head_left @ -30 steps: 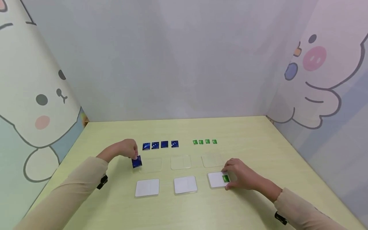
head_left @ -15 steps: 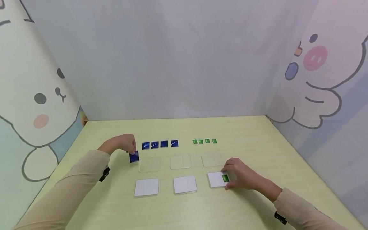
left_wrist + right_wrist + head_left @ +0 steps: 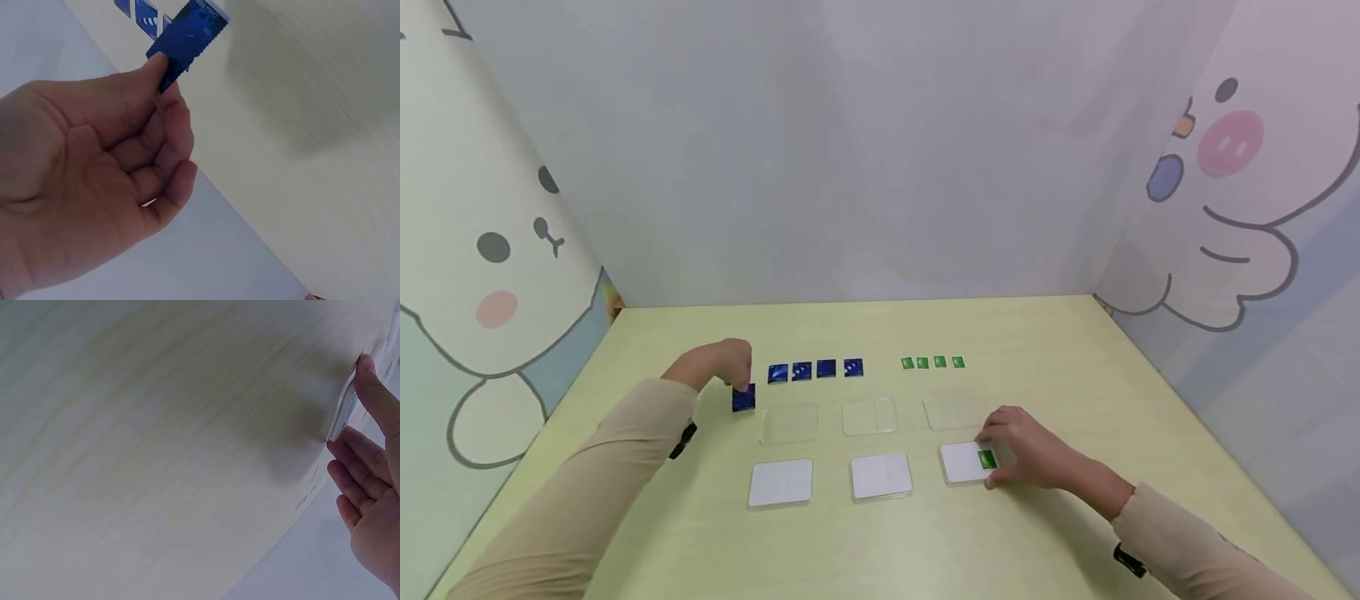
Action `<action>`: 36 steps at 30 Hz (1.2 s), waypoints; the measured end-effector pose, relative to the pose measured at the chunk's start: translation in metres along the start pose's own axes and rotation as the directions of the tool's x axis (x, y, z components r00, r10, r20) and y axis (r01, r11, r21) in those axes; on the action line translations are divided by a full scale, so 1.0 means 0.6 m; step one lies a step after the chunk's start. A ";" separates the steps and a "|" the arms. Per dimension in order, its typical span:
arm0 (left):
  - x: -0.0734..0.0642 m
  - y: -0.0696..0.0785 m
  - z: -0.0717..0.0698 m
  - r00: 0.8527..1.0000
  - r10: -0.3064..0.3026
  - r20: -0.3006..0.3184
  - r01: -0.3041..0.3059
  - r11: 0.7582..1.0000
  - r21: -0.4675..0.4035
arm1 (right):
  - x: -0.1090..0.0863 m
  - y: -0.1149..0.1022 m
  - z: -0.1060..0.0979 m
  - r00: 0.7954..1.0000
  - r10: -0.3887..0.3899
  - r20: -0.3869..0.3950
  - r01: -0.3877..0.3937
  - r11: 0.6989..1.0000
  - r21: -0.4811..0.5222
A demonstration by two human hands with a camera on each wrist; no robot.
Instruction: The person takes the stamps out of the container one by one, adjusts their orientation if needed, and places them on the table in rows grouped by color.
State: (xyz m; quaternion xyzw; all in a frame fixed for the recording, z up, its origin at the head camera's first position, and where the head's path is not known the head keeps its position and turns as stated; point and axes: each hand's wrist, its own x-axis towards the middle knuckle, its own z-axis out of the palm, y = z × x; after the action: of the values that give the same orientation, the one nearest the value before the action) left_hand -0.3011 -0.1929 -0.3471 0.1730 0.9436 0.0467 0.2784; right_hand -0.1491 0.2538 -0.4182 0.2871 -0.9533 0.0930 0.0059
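In the head view my left hand (image 3: 728, 362) pinches a small dark-blue sachet (image 3: 743, 398) at the left of the table. The left wrist view shows thumb and finger on one end of the sachet (image 3: 194, 34), which has serrated edges; the other fingers are curled. My right hand (image 3: 1028, 450) grips the right end of a flat clear case (image 3: 958, 463) with a white top, a small green square (image 3: 987, 460) lying on that end. Seen from the right wrist, thumb and fingers of the hand (image 3: 369, 481) hold opposite sides of the case (image 3: 342, 407).
Two similar white-topped cases, a left one (image 3: 781, 483) and a middle one (image 3: 881, 477), lie in the front row. Behind are clear plastic lids (image 3: 869, 417). Several blue sachets (image 3: 826, 368) and several green squares (image 3: 940, 362) line the back. A grey wall (image 3: 865, 167) stands beyond the table.
My left hand has moved away from me and slightly left with the blue sachet, which now hangs straighter. The right hand stays on its case. The head view has shifted slightly.
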 end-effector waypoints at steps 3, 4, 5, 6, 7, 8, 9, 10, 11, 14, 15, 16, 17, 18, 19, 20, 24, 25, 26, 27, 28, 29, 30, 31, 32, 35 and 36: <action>0.005 0.001 0.001 1.000 -0.025 -0.011 0.025 0.999 0.025 | 0.000 0.001 0.000 1.000 -0.001 -0.003 0.001 1.000 0.006; 0.007 0.001 0.001 1.000 -0.026 -0.017 0.026 0.999 0.037 | 0.000 0.001 0.001 1.000 -0.003 -0.005 0.003 1.000 0.006; 0.009 0.001 0.001 0.999 -0.025 -0.023 0.026 0.999 0.042 | 0.000 0.001 0.001 1.000 -0.004 -0.008 0.004 1.000 0.007; 0.010 0.000 0.001 0.999 -0.024 -0.032 0.025 0.999 0.047 | -0.001 0.001 0.002 1.000 -0.005 -0.011 0.005 1.000 0.008; 0.011 0.000 0.001 0.999 -0.023 -0.041 0.025 0.999 0.048 | -0.001 0.001 0.002 1.000 -0.007 -0.014 0.007 1.000 0.008; 0.012 0.000 0.001 0.998 -0.022 -0.050 0.025 0.998 0.052 | -0.001 0.001 0.002 1.000 -0.004 -0.014 0.005 1.000 0.007; 0.013 0.000 0.001 0.998 -0.025 -0.057 0.028 0.998 0.053 | -0.002 0.000 0.002 1.000 0.000 -0.013 0.000 1.000 0.007; 0.014 0.000 0.000 0.998 -0.027 -0.065 0.031 0.998 0.054 | -0.002 -0.001 0.002 1.000 0.004 -0.011 -0.004 1.000 0.007; 0.015 0.001 0.000 0.997 -0.031 -0.073 0.035 0.998 0.052 | -0.002 -0.001 0.002 1.000 0.010 -0.009 -0.010 1.000 0.009; 0.015 0.003 -0.001 0.995 -0.033 -0.090 0.039 0.998 0.058 | -0.001 -0.002 0.002 1.000 0.019 -0.006 -0.019 1.000 0.006; 0.015 0.002 -0.001 0.995 -0.033 -0.094 0.038 0.998 0.058 | -0.001 -0.002 0.002 1.000 0.018 -0.006 -0.018 1.000 0.006; 0.015 0.002 0.000 0.995 -0.028 -0.096 0.034 0.998 0.059 | -0.001 -0.001 0.002 1.000 0.016 -0.007 -0.016 1.000 0.007; 0.016 0.001 0.001 0.995 -0.024 -0.098 0.030 0.998 0.059 | -0.001 -0.001 0.002 1.000 0.014 -0.007 -0.014 1.000 0.009; 0.016 -0.001 0.002 0.995 -0.019 -0.102 0.025 0.998 0.060 | -0.001 -0.001 0.002 1.000 0.011 -0.007 -0.011 1.000 0.009; 0.017 -0.002 0.004 0.994 -0.014 -0.106 0.021 0.998 0.058 | 0.000 0.000 0.002 1.000 0.008 -0.007 -0.008 1.000 0.010; 0.018 -0.004 0.006 0.994 -0.012 -0.110 0.019 0.998 0.060 | 0.000 0.000 0.002 1.000 0.010 -0.005 -0.010 1.000 0.012; 0.022 -0.010 0.013 0.988 0.000 -0.155 0.010 0.998 0.067 | -0.001 0.000 0.002 1.000 0.005 -0.007 -0.005 1.000 0.011; 0.024 -0.011 0.015 0.986 0.000 -0.168 0.012 0.998 0.069 | -0.002 -0.001 0.002 1.000 0.002 -0.008 -0.002 1.000 0.010; 0.026 -0.013 0.017 0.983 0.001 -0.183 0.012 0.997 0.073 | -0.002 -0.001 0.002 1.000 0.000 -0.011 0.000 1.000 0.010; 0.027 -0.014 0.018 0.980 0.004 -0.199 0.011 0.997 0.073 | -0.002 -0.002 0.002 1.000 -0.004 -0.014 0.004 1.000 0.009; 0.029 -0.016 0.020 0.977 0.005 -0.214 0.011 0.997 0.073 | -0.002 -0.002 0.002 1.000 -0.007 -0.018 0.007 1.000 0.008; 0.031 -0.017 0.022 0.974 0.007 -0.228 0.010 0.997 0.074 | -0.003 -0.002 0.002 1.000 -0.011 -0.021 0.011 1.000 0.005; 0.033 -0.019 0.023 0.970 0.008 -0.241 0.011 0.997 0.078 | -0.003 -0.002 0.002 1.000 -0.014 -0.024 0.014 1.000 0.004; 0.035 -0.020 0.025 0.967 0.011 -0.255 0.011 0.997 0.082 | -0.003 -0.002 0.003 1.000 -0.016 -0.026 0.016 1.000 0.003; 0.036 -0.021 0.026 0.964 0.015 -0.266 0.010 0.996 0.089 | -0.003 -0.001 0.003 0.999 -0.017 -0.026 0.017 1.000 0.002; 0.043 -0.024 0.031 0.956 0.022 -0.293 0.012 0.993 0.114 | -0.002 0.000 0.003 1.000 -0.015 -0.023 0.015 1.000 0.005; 0.046 -0.025 0.032 0.954 0.025 -0.299 0.014 0.992 0.126 | -0.002 0.000 0.003 1.000 -0.012 -0.021 0.013 1.000 0.007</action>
State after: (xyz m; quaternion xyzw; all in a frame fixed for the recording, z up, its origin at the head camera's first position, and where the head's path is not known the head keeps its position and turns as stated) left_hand -0.3167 -0.1975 -0.3800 0.1839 0.9755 0.0132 0.1201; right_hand -0.1482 0.2540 -0.4202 0.2922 -0.9511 0.0994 0.0153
